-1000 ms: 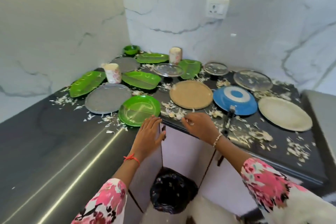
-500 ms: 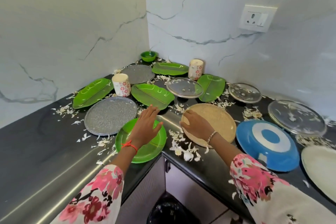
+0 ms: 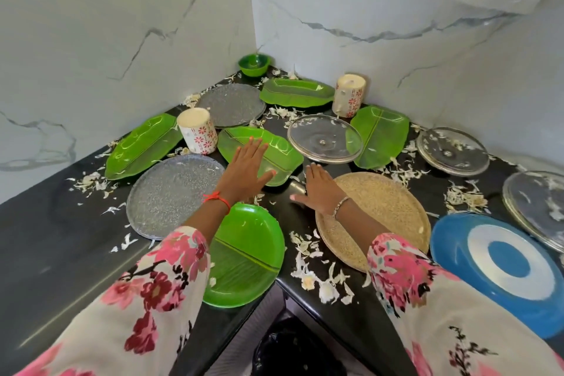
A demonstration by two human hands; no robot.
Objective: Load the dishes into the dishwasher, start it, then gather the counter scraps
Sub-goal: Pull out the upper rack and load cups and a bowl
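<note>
Head view: the round green plate [image 3: 244, 256] sits at the inner corner edge of the black counter [image 3: 45, 241], and everything else is placed from it. The left hand [image 3: 244, 169] lies just beyond the plate, palm down, fingers spread and released, fingertips over the nearest leaf-shaped green tray [image 3: 274, 149]; whether they touch it I cannot tell. The right hand [image 3: 320, 189] is beyond and to the right of the plate, flat and loose, grasping nothing, its far side at the edge of the tan round plate [image 3: 378, 217]. White scraps [image 3: 317, 278] lie just right of the plate, with more scattered among the dishes further back. Left of and beyond the plate is a grey speckled plate [image 3: 171, 192]; past that stands a floral cup [image 3: 198, 134]. A clear glass lid [image 3: 323, 139] rests beyond the right hand. Far right of the plate is a blue and white plate [image 3: 503, 265]. A small green bowl [image 3: 254, 63] sits in the wall corner, farthest back.
</note>
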